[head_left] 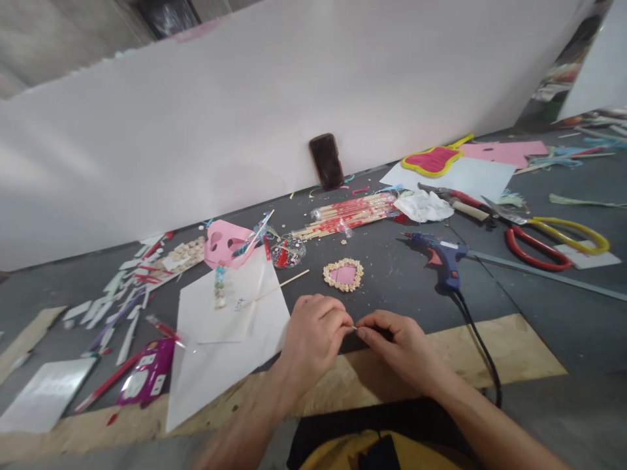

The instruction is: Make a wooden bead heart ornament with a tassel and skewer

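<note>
My left hand (pixel 313 336) and my right hand (pixel 396 343) meet just above the near edge of the dark table (pixel 539 307). Both pinch a tiny pale piece (pixel 353 328) between their fingertips; it is too small to name. Just beyond the hands lies a pink heart rimmed with pale beads (pixel 343 274). A thin wooden stick (pixel 279 287) rests across white paper sheets (pixel 225 333) to the left of my left hand.
A blue glue gun (pixel 443 256) lies right of the heart, its black cord trailing to the front. Red and yellow shears (pixel 539 235), packed chopsticks (pixel 350 213), a pink mask (pixel 225 243), a dish of bits (pixel 288 251), a phone (pixel 326 160) against the white wall, scattered paper strips at left.
</note>
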### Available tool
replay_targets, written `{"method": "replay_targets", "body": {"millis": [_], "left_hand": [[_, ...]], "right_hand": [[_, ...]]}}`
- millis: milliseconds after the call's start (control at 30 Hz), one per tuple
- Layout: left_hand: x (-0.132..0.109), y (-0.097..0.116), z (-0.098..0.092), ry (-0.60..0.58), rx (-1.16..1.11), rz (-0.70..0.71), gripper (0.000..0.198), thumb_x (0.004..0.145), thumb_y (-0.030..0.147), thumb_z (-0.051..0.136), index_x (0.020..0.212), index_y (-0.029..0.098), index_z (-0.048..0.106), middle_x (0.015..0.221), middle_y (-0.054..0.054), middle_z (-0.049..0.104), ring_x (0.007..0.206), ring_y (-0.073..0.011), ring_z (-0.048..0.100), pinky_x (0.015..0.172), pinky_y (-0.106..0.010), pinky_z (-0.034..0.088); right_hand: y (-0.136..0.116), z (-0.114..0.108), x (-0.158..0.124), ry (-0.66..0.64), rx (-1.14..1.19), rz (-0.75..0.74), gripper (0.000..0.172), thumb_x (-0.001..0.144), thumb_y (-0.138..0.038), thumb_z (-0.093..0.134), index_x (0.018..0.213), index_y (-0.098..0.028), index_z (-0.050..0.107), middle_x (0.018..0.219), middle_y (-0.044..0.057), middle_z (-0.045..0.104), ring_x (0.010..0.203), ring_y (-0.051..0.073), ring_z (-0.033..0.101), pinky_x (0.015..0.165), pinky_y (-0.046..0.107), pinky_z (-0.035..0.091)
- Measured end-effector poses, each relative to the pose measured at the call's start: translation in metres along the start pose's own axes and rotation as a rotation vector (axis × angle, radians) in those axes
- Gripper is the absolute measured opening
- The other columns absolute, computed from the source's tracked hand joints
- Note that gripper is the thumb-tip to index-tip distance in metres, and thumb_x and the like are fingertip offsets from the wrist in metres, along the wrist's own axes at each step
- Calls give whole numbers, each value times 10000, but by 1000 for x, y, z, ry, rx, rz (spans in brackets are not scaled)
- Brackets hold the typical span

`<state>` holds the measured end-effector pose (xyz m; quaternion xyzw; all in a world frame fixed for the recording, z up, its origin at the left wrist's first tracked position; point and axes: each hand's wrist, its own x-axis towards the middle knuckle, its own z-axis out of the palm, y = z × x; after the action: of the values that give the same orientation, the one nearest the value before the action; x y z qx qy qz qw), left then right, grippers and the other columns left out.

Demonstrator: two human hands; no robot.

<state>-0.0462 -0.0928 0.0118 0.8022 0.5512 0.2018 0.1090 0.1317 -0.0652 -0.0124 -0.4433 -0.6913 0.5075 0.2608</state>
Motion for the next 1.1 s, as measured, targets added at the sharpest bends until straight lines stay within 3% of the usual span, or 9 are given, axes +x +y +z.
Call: {"method": "replay_targets", "body": {"millis": [267,433,567,767,1100], "left_hand": [[10,-3,-3,3,-36,-20,72,841,165,558,801,219,585,881,18,626,860,-164,550,786,-341,352],[31,-15,4,-10,138,-114,269,819,207,598,1085,238,566,1120,-41,586,1032,-228,506,870,-380,383],[44,-23,16,-65,269,-168,228,816,294,614,1039,249,597,1165,-48,557,1081,-261,453,880,-423,373],[50,-27,25,-88,219,-134,186,825,308,602,1008,280,622,1188,-31,551,1092,-253,418,898,-436,345],[58,-36,15,3,-21,-146,181,847,306,574,994,248,662,1090,-48,608,1057,-225,497,921,-423,378]], "right_hand": [[-1,-1,7,39,22,65,184,810,-309,519,756,-196,653,677,-15,633,634,131,549,580,222,406],[4,-9,18,225,-193,6,186,837,-322,495,792,-220,644,778,0,674,711,159,589,649,257,408],[5,-13,22,271,-329,-20,205,855,-324,465,797,-223,634,789,13,677,703,168,593,639,267,397],[0,-20,28,281,-372,-5,209,858,-350,454,823,-223,616,728,5,661,643,156,581,587,255,366],[3,-17,42,210,7,97,108,791,-288,509,751,-211,574,632,-21,618,585,128,561,556,237,382]]}}
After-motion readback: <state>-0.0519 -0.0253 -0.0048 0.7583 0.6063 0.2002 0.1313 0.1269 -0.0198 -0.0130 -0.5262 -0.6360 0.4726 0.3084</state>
